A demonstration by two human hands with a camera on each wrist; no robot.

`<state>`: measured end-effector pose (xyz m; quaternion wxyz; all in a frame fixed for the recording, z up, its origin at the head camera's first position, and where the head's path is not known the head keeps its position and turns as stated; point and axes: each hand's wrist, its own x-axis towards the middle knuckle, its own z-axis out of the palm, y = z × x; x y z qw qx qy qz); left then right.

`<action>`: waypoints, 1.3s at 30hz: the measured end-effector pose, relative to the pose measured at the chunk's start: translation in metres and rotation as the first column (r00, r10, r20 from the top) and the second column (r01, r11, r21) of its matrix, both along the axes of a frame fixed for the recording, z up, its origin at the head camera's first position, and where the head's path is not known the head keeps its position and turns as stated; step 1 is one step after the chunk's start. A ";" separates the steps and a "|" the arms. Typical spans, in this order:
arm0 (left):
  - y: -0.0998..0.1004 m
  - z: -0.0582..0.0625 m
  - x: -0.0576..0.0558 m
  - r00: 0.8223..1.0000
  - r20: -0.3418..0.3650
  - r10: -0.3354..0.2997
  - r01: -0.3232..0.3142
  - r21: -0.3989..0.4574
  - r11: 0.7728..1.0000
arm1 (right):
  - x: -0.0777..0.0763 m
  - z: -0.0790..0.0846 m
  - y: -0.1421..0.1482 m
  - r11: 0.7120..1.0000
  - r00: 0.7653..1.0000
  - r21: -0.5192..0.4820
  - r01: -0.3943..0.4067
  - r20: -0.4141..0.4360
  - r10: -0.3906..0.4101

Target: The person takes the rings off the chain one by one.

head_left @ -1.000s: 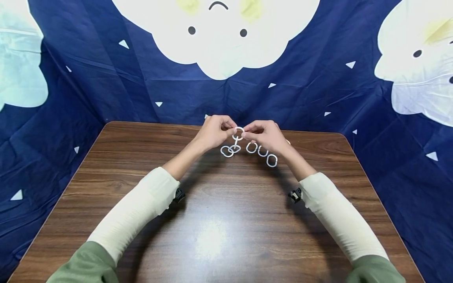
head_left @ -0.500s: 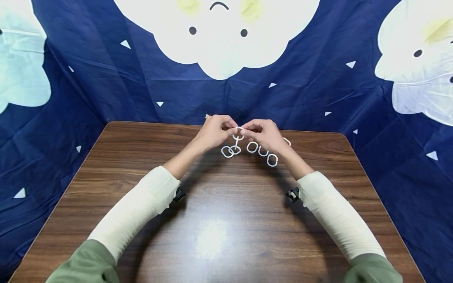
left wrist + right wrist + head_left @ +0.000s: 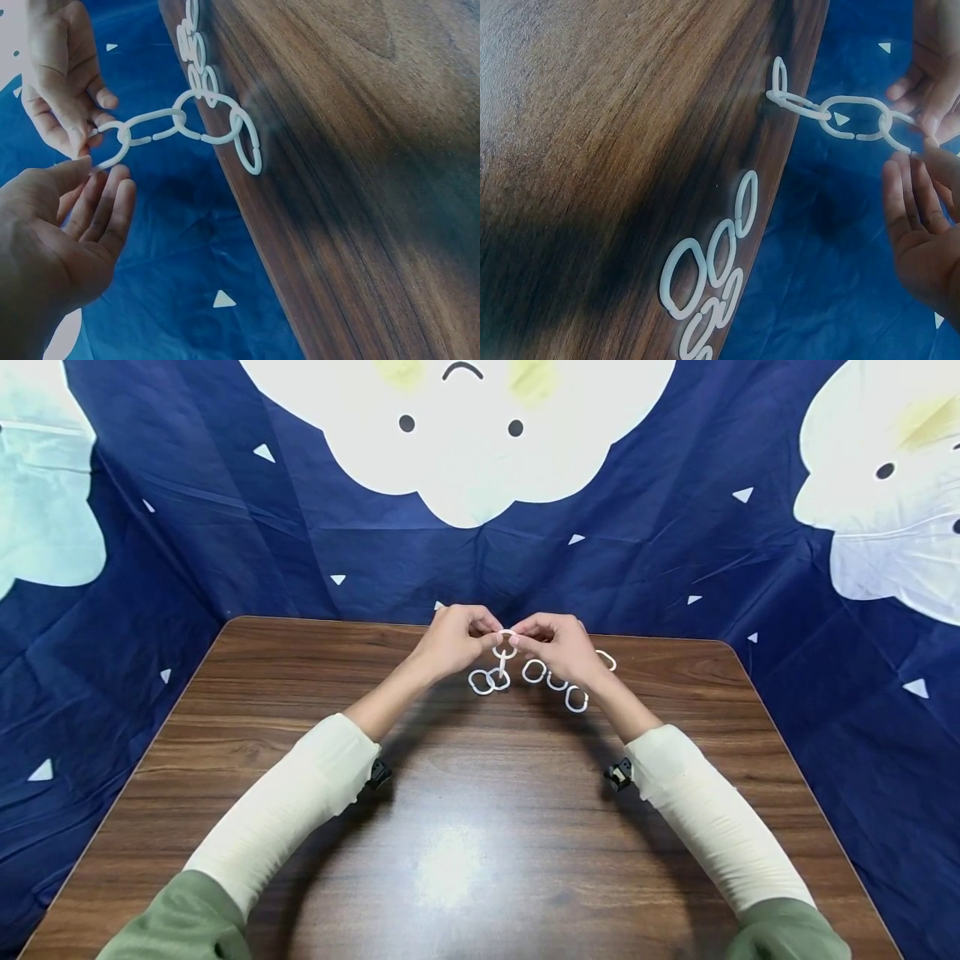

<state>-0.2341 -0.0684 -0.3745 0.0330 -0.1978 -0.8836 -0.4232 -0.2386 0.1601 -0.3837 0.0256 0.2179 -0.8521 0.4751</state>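
Note:
Between both hands hangs a chain of several white plastic links. Its top chain link (image 3: 505, 652) is pinched by the thumb and forefinger of my left hand (image 3: 459, 637) and, from the other side, of my right hand (image 3: 558, 643). The fingertips nearly meet at its upper part, covering some of it. Below runs a second link (image 3: 154, 126), threaded through the top one. A third link (image 3: 206, 118) tilts at the table edge, and the end link (image 3: 247, 142) lies on the wood. In the right wrist view both hands and the hanging chain show at right.
Several loose white links (image 3: 577, 699) lie on the brown wooden table (image 3: 480, 793) below my right hand and forearm. They cluster near the far edge in the right wrist view. A dark blue cloth (image 3: 480, 568) with cloud prints stands behind the table.
My right hand has shifted slightly left, its fingertips closer to the left hand's on the top link. The third link has turned a little. My left hand stays nearly still.

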 end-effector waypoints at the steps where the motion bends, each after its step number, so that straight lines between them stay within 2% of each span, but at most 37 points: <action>1: 0.000 0.000 0.000 1.000 0.001 -0.001 0.001 0.000 1.000 | 0.000 0.000 0.000 1.000 1.000 0.001 0.003 0.000 -0.003; 22: -0.010 -0.009 0.003 0.999 0.012 0.039 -0.039 -0.007 0.999 | -0.001 0.000 -0.002 0.998 0.998 -0.055 -0.004 0.061 0.007; 34: -0.012 -0.019 0.005 0.999 -0.015 0.048 -0.048 -0.015 0.999 | 0.000 0.003 0.000 1.000 1.000 -0.001 0.019 0.019 -0.019; 39: -0.011 -0.023 0.006 0.999 0.008 0.035 -0.035 -0.006 0.999 | 0.000 0.003 0.000 1.000 0.999 0.009 0.022 0.024 -0.022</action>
